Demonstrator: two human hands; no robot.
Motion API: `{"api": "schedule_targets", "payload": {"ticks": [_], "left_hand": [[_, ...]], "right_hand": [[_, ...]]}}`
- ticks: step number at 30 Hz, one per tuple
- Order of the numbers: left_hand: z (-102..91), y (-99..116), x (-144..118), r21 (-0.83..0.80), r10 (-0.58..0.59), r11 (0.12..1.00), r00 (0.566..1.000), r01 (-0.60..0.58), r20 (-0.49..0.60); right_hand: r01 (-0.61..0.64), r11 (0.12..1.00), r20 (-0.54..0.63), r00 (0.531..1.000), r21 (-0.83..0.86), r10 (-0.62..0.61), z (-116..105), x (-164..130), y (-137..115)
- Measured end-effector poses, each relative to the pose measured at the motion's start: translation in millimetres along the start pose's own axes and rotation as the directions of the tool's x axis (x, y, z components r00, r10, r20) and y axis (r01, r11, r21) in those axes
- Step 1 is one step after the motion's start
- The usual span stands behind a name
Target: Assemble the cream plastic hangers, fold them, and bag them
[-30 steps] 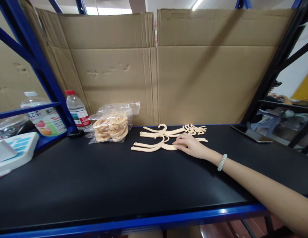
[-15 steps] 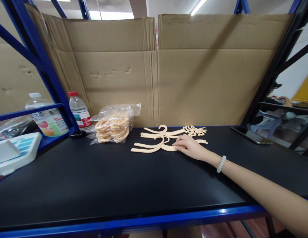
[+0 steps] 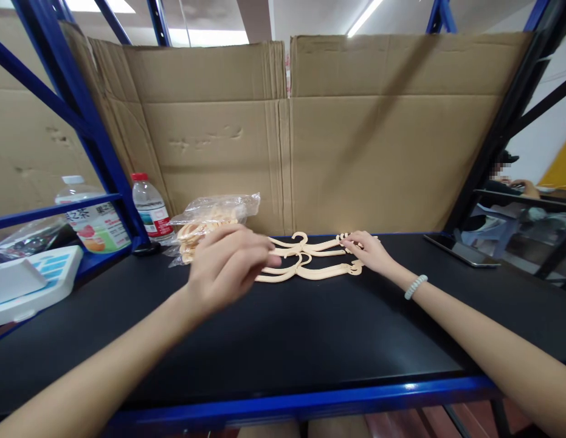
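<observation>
Above the tabletop [image 3: 292,340], left hand [image 3: 228,264] half-curled.

Two cream-coloured hangers [image 3: 323,273] with curved hooks are laid flat, one behind the other, between the left hand [image 3: 231,263] and the right hand [image 3: 372,252]; small curved pieces [image 3: 356,267] are seen beside the latter.

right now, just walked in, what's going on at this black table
A person has both bare hands over some pale hangers lying on the black table. The right hand is among small pale pieces at the hangers' right end; its grip isn't clear. The left hand, blurred, hides part of their left end, and whether it holds anything can't be told. Behind it sits a clear plastic bag of pale things.
</observation>
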State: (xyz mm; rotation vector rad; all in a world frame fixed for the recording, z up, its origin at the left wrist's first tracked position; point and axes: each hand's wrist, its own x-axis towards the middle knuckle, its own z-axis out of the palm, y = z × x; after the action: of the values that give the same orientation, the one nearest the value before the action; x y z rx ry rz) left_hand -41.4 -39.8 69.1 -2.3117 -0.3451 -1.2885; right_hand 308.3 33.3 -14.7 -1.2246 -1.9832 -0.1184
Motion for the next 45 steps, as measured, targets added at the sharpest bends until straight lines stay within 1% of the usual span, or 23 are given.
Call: {"api": "schedule_targets", "payload": {"ticks": [1, 2, 3, 4, 5, 6, 8, 10, 13, 19, 22, 24, 27, 31, 33, 36, 40, 45], "left_hand": [[9.2, -12, 1, 0.013, -0.029, 1.000, 0.998, 0.029, 0.055], [19.5, -24, 0, 0.035, -0.108, 0.994, 0.985, 0.105, 0.131], [30.0, -37, -4, 0.070, -0.228, 0.973, 0.951, 0.218, 0.210], [40.1, -50, -9, 0.108, -0.368, 0.930, 0.887, 0.352, 0.278], [49.0, -60, -17, 0.149, -0.486, 0.873, 0.808, 0.463, 0.334], [56.5, -68, -25, 0.162, -0.520, 0.853, 0.775, 0.496, 0.360], [66.2, -79, -42, 0.182, -0.563, 0.823, 0.732, 0.538, 0.385], [70.2, -84, -55, 0.195, -0.593, 0.800, 0.699, 0.568, 0.400], [72.4, -87, -64, 0.187, -0.620, 0.773, 0.661, 0.606, 0.422], [85.7, -90, -69, 0.100, -0.613, 0.742, 0.609, 0.663, 0.504], [92.0, -92, -73, 0.083, -0.624, 0.716, 0.582, 0.693, 0.521], [94.2, -93, -75, 0.077, -0.632, 0.704, 0.573, 0.706, 0.521], [95.3, -95, -75, 0.066, -0.628, 0.702, 0.573, 0.709, 0.526], [94.8, -97, -72, 0.055, -0.607, 0.717, 0.583, 0.695, 0.540], [94.6, -98, -71, 0.055, -0.599, 0.723, 0.585, 0.689, 0.547], [95.3, -99, -70, 0.059, -0.590, 0.730, 0.583, 0.681, 0.558], [97.8, -98, -70, 0.065, -0.576, 0.741, 0.584, 0.668, 0.572], [99.2, -96, -69, 0.050, -0.575, 0.733, 0.579, 0.678, 0.579]], "right_hand": [[-0.014, 1.000, -0.007, 1.000, -0.012, 0.013, -1, 0, 5], [-0.025, 0.999, -0.012, 1.000, -0.021, 0.024, -1, 0, 9], [-0.034, 0.999, -0.014, 0.999, -0.032, 0.034, -2, 0, 12], [-0.043, 0.998, -0.014, 0.999, -0.043, 0.042, -2, 0, 15], [-0.051, 0.997, -0.012, 0.999, -0.054, 0.050, -2, 0, 17], [-0.057, 0.996, -0.008, 0.998, -0.064, 0.056, -2, -1, 18], [-0.065, 0.995, 0.005, 0.998, -0.081, 0.065, -3, -1, 20], [-0.067, 0.994, 0.028, 0.997, -0.092, 0.070, -3, -2, 21], [-0.060, 0.994, 0.077, 0.995, -0.093, 0.067, -1, -2, 20], [-0.041, 0.996, 0.148, 0.988, -0.074, 0.052, 7, -3, 14], [-0.050, 0.995, 0.152, 0.986, -0.087, 0.063, 13, -2, 12], [-0.068, 0.991, 0.139, 0.987, -0.111, 0.083, 14, -1, 13], [-0.111, 0.980, 0.096, 0.987, -0.163, 0.128, 9, 2, 19], [-0.164, 0.959, 0.059, 0.982, -0.233, 0.182, -8, 5, 38], [-0.173, 0.950, 0.074, 0.977, -0.258, 0.198, -17, 5, 48], [-0.154, 0.949, 0.125, 0.973, -0.275, 0.194, -26, 4, 58], [-0.105, 0.954, 0.193, 0.967, -0.281, 0.164, -32, 4, 62], [-0.099, 0.948, 0.233, 0.957, -0.303, 0.174, -40, 2, 67]]}}
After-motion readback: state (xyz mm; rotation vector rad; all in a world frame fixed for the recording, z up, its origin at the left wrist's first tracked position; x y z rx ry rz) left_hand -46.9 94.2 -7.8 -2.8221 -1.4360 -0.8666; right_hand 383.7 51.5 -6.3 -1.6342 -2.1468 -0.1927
